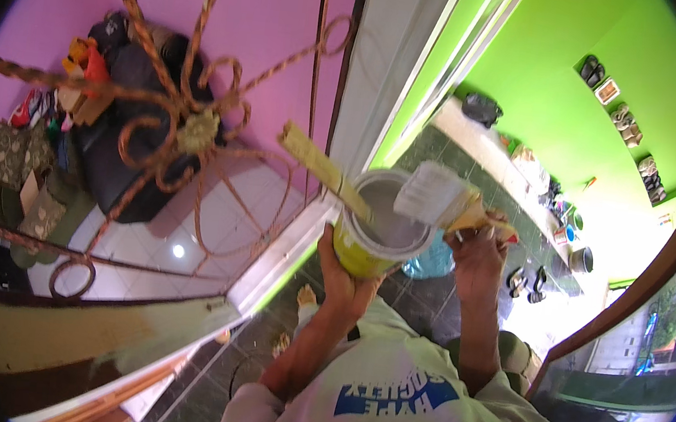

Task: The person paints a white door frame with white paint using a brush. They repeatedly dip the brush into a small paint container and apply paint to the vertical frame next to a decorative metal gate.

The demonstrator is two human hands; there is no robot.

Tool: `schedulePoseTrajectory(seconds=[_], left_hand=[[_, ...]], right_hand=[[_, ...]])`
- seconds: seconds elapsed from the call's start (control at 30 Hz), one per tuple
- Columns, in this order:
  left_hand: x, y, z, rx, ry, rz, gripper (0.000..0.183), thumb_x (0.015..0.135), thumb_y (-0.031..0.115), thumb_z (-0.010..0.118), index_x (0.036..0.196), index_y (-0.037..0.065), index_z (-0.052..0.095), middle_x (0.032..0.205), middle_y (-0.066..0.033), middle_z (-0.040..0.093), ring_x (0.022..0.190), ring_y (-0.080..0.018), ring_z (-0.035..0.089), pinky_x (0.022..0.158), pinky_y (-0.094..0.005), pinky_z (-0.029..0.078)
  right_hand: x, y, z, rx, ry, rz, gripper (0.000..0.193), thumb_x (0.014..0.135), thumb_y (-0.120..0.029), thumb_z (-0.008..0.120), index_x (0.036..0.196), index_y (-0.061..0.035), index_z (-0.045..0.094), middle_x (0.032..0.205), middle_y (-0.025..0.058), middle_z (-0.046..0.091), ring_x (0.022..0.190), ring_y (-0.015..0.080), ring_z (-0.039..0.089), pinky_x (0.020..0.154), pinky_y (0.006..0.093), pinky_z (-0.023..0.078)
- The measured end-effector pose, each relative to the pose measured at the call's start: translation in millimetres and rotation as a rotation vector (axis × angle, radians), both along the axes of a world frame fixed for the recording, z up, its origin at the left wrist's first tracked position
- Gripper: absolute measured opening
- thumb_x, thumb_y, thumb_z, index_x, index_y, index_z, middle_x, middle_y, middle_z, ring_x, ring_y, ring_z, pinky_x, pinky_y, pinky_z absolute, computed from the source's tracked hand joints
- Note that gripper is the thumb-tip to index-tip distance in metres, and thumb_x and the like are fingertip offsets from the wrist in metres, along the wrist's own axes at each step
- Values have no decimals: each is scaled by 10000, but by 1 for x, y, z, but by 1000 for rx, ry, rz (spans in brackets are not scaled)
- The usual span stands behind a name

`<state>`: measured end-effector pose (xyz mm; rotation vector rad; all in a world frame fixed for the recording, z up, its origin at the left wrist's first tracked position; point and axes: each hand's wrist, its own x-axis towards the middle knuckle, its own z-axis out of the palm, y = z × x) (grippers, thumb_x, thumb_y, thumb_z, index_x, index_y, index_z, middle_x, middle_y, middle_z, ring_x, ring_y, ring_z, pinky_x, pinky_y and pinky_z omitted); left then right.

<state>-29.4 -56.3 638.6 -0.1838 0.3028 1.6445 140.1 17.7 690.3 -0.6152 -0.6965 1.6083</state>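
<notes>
My left hand (341, 273) is wrapped round the lower side of a yellow paint can (374, 260), which is held up in front of my chest. Whitish-grey paint (386, 220) shows inside it. A flat strip of wood (318, 164) stands tilted in the can, its top leaning out to the left. In my right hand (477, 259) is a wide paintbrush (436, 195), gripped by its wooden handle. The brush's pale, paint-coated bristles are over the can's right rim; whether they touch it I cannot tell.
A rusty scrolled metal grille (198, 130) spans the left, near the can. Behind it a pink-walled room holds a dark pile of bags and clothes (139, 108). A white frame (383, 59) divides it from a green-walled area with sandals (528, 284) and buckets (581, 260).
</notes>
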Motion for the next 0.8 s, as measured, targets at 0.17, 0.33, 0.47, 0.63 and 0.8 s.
schedulePoseTrajectory(seconds=[0.17, 0.33, 0.47, 0.63, 0.8], left_hand=[[-10, 6, -10, 51, 74, -51, 724, 945, 710, 423, 1516, 264, 415, 1545, -60, 451, 1409, -355, 432, 1074, -691, 353], [-18, 7, 4, -11, 131, -61, 730, 922, 731, 390, 1446, 226, 453, 1431, -86, 517, 1272, -351, 513, 1003, -654, 383], [-16, 17, 7, 28, 147, -61, 775, 898, 755, 382, 1448, 212, 450, 1438, -92, 495, 1282, -340, 487, 1008, -639, 386], [-16, 30, 9, 75, 89, -73, 764, 902, 739, 411, 1454, 211, 437, 1443, -108, 479, 1281, -339, 478, 1004, -637, 396], [-20, 40, 21, 86, 77, -44, 751, 911, 714, 437, 1462, 204, 423, 1462, -112, 456, 1302, -336, 465, 1010, -631, 404]], right_hand=[[-4, 7, -18, 119, 32, -42, 305, 974, -106, 655, 1241, -127, 510, 1128, 63, 610, 1050, 278, 651, 770, 526, 626], [-12, 11, -17, 228, 141, 100, 270, 941, -42, 680, 1178, -63, 552, 1185, 148, 640, 1112, 346, 657, 818, 559, 622], [-14, 17, -10, 310, 86, 117, 221, 968, -101, 666, 1148, -102, 538, 1192, 127, 636, 1109, 322, 663, 804, 477, 645], [-17, 31, -6, 297, 127, 105, 237, 938, -40, 680, 1142, -72, 564, 1176, 135, 639, 1145, 354, 645, 820, 505, 637], [-20, 46, 3, 390, 12, 89, 252, 975, -140, 669, 1189, -147, 535, 1190, 79, 650, 1091, 283, 674, 788, 462, 644]])
